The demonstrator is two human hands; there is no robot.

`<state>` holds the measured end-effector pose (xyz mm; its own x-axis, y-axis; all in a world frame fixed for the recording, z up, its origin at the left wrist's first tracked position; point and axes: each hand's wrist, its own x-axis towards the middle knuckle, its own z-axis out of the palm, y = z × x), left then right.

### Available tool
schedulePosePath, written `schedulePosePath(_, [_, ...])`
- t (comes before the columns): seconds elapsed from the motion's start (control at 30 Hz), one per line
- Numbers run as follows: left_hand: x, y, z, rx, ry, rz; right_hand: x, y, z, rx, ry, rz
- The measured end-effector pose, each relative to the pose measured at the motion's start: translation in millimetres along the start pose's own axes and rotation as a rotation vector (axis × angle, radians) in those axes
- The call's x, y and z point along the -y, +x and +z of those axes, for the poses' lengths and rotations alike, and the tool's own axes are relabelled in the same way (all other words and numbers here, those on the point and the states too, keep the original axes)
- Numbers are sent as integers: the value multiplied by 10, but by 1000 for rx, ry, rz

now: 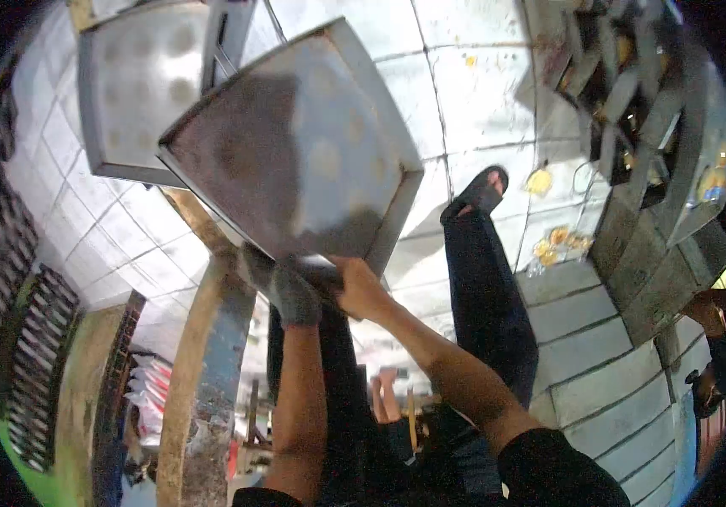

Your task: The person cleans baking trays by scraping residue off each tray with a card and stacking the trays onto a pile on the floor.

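Note:
A square metal tray (338, 160) with raised edges and round pale marks hangs tilted in front of me. My left hand (291, 291), in a grey glove, is closed at its lower corner. Beside it my bare right hand (356, 287) grips the same lower edge, the fingertips partly hidden by a light, blurred spot. Behind the tray, at the upper left, lies a second metal tray (147, 84) with similar round marks.
White tiles (481, 101) cover the floor, with yellow scraps (539, 181) near my sandaled foot (485, 190). Metal moulds or boxes (633, 101) stand at the upper right. Dark racks (42, 363) and a worn wooden post (202, 380) are at left. Another person's arm (705, 313) shows at far right.

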<state>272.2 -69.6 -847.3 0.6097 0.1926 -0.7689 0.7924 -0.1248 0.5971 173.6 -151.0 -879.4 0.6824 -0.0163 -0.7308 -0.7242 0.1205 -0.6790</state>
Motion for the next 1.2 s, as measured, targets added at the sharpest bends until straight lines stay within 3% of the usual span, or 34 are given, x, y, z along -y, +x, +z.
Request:
schedulePosePath(0.03, [12, -84, -133, -13, 130, 4, -31, -66, -23, -92, 205, -164])
schedulePosePath(0.07, [22, -170, -265, -26, 258, 6, 44, -150, -265, -144, 85, -76])
schedulePosePath(0.1, [-431, -510, 90, -45, 87, 217, 164, -196, -531, -202, 166, -50])
schedulePosePath(0.13, [-746, -693, 230, -53, -18, 337, 307, -242, -833, -252, 200, 195])
schedulePosePath(0.17, [-1061, -874, 370, -48, -119, 459, 235, -225, -1062, -381, 373, 40])
schedulePosePath(0.2, [-1276, -1040, 347, -56, 242, 632, 471, -284, -1351, -480, 419, 57])
schedulePosePath(0.23, [-1444, -1203, 306, -79, 608, 794, 535, -233, -1586, -571, 387, -101])
schedulePosePath(0.3, [-1208, -1341, 114, 35, 707, 852, 903, -134, -1997, -694, 390, -143])
schedulePosePath(0.4, [-2131, -1861, 440, 444, 746, 949, 1603, -153, -2220, -737, 395, -217])
schedulePosePath(0.47, [-2314, -1940, 519, 541, 725, 1320, 2048, -226, -2175, -716, 367, -262])
schedulePosePath(0.6, [-2660, -1874, 266, 536, 682, 1425, 2649, -165, -1886, -658, 244, -321])
schedulePosePath(0.7, [-2726, -1743, -248, 267, 403, 1039, 2911, 124, -1529, -596, 122, -328])
schedulePosePath(0.77, [-2775, -1478, -718, -4, 464, 676, 3040, 361, -1196, -552, 47, -307])
schedulePosePath(0.83, [-2873, -1080, -1100, -75, -160, 699, 3092, 574, -801, -544, 41, -304])
schedulePosePath(0.87, [-2781, -872, -1389, -21, -424, 469, 3113, 633, -633, -529, 32, -305])
schedulePosePath(0.93, [-2587, -404, -1766, -248, -706, 190, 3316, 656, -273, -503, 141, -380])
schedulePosePath(1.07, [-2444, 755, -2060, -167, -949, 68, 3457, 704, 147, -567, 256, -343])
schedulePosePath(1.1, [-2233, 1206, -2090, -95, -860, 92, 3430, 747, 202, -579, 292, -318])
schedulePosePath(1.2, [-2542, 1922, -1817, -57, -1037, -101, 3366, 826, 334, -616, 274, -252])
